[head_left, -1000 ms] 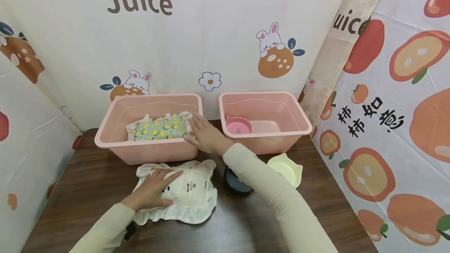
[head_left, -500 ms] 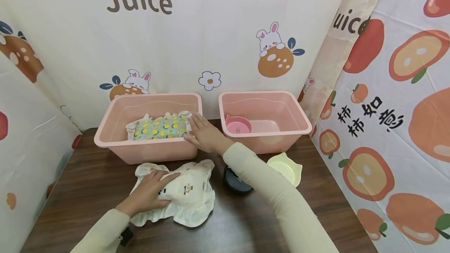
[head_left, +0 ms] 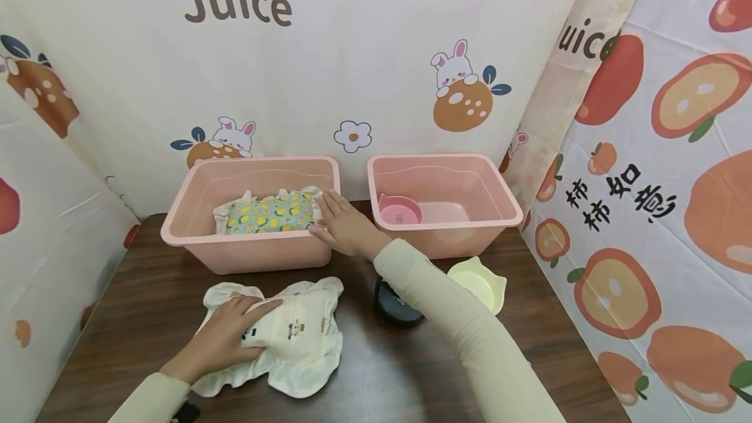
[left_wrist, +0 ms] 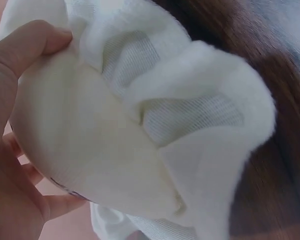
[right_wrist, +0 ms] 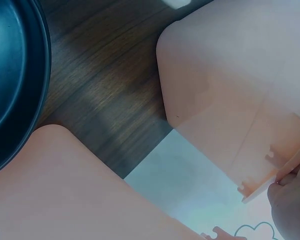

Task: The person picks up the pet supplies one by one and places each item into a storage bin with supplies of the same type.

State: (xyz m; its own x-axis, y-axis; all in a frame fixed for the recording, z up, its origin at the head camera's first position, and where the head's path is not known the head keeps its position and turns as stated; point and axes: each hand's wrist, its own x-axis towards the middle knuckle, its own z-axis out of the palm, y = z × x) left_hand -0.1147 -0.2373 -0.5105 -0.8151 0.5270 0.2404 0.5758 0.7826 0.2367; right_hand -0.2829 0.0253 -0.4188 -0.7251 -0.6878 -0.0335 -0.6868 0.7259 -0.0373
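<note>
In the head view, my left hand (head_left: 226,331) grips a small cream ruffled pillow (head_left: 296,335) with little dark prints, at the front left of the table. The left wrist view shows the thumb (left_wrist: 37,42) on one side of the pillow (left_wrist: 85,145) and the other fingers on its far side. My right hand (head_left: 348,224) rests on the right end of the left pink bin (head_left: 252,256), fingers straight across the rim. Inside that bin lies a lemon-print ruffled pillow (head_left: 270,214), its right ruffle beside my right fingertips. The right wrist view catches only part of this hand (right_wrist: 292,200) at the rim.
A second pink bin (head_left: 443,240) stands to the right, holding a pink bowl (head_left: 399,212). In front of it are a black round bowl (head_left: 395,305), partly under my right sleeve, and a pale yellow bowl (head_left: 484,282). Printed curtains (head_left: 376,51) enclose the table.
My left hand has drawn the cream pillow left and toward the table's front, away from the bin, and the pillow is more bunched. My right hand stays at the bin's rim.
</note>
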